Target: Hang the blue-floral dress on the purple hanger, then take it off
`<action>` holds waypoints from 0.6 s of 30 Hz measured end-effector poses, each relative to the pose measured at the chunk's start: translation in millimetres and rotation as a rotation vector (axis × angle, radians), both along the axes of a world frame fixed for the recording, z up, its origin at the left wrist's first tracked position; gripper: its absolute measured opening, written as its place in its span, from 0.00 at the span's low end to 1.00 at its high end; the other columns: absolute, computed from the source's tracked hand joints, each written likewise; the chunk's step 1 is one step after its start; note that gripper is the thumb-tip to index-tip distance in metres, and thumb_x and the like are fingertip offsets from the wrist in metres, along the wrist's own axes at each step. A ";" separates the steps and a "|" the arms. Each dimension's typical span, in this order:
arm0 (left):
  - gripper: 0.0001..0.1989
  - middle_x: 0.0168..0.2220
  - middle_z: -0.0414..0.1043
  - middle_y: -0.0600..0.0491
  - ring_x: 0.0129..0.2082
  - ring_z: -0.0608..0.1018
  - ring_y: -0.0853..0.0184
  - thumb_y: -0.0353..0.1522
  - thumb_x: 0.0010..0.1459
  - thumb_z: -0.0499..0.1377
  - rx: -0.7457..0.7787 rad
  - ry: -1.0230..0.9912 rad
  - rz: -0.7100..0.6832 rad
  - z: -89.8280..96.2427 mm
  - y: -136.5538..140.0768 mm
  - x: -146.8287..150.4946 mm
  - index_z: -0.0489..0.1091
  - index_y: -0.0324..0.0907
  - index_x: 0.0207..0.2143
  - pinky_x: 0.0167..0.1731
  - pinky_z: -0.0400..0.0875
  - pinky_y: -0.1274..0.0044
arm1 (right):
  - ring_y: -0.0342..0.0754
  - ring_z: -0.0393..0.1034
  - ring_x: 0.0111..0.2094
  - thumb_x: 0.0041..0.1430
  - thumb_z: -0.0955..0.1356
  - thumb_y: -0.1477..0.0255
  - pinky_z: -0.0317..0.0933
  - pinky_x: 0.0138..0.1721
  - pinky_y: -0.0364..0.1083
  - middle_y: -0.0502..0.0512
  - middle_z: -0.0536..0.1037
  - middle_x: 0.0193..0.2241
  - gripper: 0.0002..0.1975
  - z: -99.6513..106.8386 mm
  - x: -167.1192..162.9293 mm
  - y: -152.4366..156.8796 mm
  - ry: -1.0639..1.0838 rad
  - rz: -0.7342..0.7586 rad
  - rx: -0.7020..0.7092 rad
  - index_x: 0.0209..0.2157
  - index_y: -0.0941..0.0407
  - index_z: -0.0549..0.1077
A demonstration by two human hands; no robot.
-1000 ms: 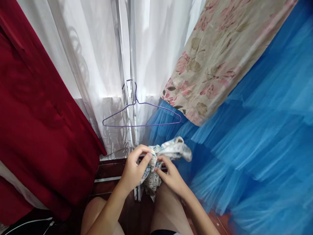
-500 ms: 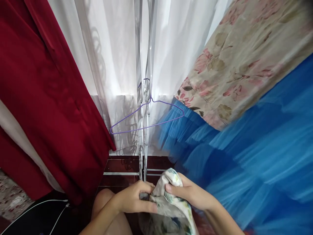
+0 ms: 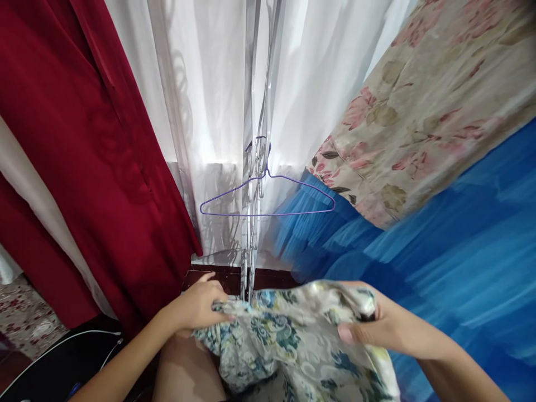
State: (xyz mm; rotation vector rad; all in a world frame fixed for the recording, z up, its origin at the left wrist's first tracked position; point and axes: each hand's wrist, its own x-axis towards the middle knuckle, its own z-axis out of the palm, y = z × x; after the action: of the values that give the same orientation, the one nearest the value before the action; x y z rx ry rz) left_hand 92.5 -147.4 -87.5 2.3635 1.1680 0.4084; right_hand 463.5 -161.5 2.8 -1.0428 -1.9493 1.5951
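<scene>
- Cloth (image 3: 288, 335): near 6 o'clock, partly spread; its lower folds look not yet opened.
- Left hand (image 3: 203, 304): 7 o'clock, thumb and fingers pinching its edge.
- Right hand (image 3: 379, 324): 4 o'clock, fingers clamped on it.
- Hanger (image 3: 285, 214): 12 o'clock from the cloth, apart.
</scene>
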 end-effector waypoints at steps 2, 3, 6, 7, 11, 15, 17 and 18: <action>0.15 0.34 0.76 0.53 0.41 0.76 0.62 0.46 0.61 0.56 0.043 0.033 0.087 4.2 11.9 -24.8 0.74 0.46 0.33 0.62 0.49 0.60 | 0.51 0.69 0.32 0.50 0.75 0.66 0.65 0.33 0.46 0.55 0.77 0.34 0.19 3.7 -1.5 14.4 -0.007 -0.114 0.067 0.44 0.55 0.76; 0.14 0.35 0.76 0.53 0.42 0.75 0.61 0.44 0.63 0.54 0.057 0.050 0.118 5.6 19.3 -36.7 0.74 0.46 0.36 0.62 0.49 0.60 | 0.51 0.69 0.32 0.51 0.75 0.66 0.64 0.32 0.46 0.54 0.77 0.34 0.18 5.5 -5.7 22.6 -0.016 -0.157 0.116 0.44 0.56 0.76; 0.12 0.40 0.77 0.51 0.46 0.74 0.59 0.41 0.63 0.54 0.113 0.056 0.188 11.3 46.9 -67.7 0.76 0.48 0.39 0.63 0.46 0.58 | 0.48 0.69 0.29 0.54 0.72 0.65 0.62 0.29 0.44 0.53 0.78 0.31 0.12 9.9 -25.6 48.4 -0.072 -0.231 0.334 0.38 0.57 0.78; 0.12 0.43 0.77 0.51 0.48 0.74 0.58 0.40 0.62 0.54 0.148 0.039 0.213 15.3 56.9 -75.9 0.76 0.49 0.41 0.63 0.46 0.59 | 0.49 0.70 0.30 0.55 0.71 0.66 0.63 0.30 0.44 0.54 0.79 0.31 0.11 10.7 -32.5 57.1 -0.102 -0.243 0.412 0.38 0.57 0.78; 0.14 0.48 0.75 0.48 0.50 0.72 0.54 0.39 0.61 0.54 0.312 -0.165 0.346 46.3 94.1 -94.7 0.76 0.47 0.42 0.57 0.59 0.66 | 0.56 0.74 0.42 0.56 0.70 0.65 0.67 0.39 0.49 0.59 0.80 0.44 0.21 9.3 -48.7 90.3 -0.147 -0.368 0.653 0.51 0.55 0.77; 0.12 0.38 0.76 0.49 0.41 0.73 0.56 0.41 0.57 0.58 0.270 -0.536 0.461 82.4 123.7 -89.8 0.75 0.44 0.35 0.46 0.65 0.72 | 0.55 0.74 0.40 0.53 0.73 0.65 0.68 0.38 0.50 0.61 0.78 0.48 0.39 5.7 -45.5 117.6 -0.025 -0.576 0.808 0.65 0.55 0.62; 0.11 0.32 0.74 0.51 0.37 0.73 0.60 0.41 0.53 0.62 0.172 -0.735 0.475 92.8 135.9 -80.6 0.74 0.43 0.30 0.41 0.67 0.75 | 0.52 0.73 0.32 0.52 0.74 0.65 0.68 0.34 0.49 0.61 0.80 0.42 0.49 6.7 -38.9 130.3 0.014 -0.638 0.814 0.70 0.56 0.49; 0.12 0.30 0.73 0.52 0.35 0.72 0.61 0.42 0.51 0.63 0.128 -0.812 0.473 95.5 140.8 -75.0 0.74 0.42 0.29 0.37 0.67 0.76 | 0.51 0.72 0.30 0.51 0.74 0.65 0.68 0.33 0.49 0.61 0.80 0.40 0.53 7.8 -34.5 137.2 0.015 -0.662 0.814 0.71 0.58 0.44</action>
State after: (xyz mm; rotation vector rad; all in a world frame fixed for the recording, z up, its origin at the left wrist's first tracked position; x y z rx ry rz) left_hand 17.5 -6.6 8.1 1.6707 1.2651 1.4644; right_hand 429.0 -24.2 10.6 -1.1095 -1.7058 0.3886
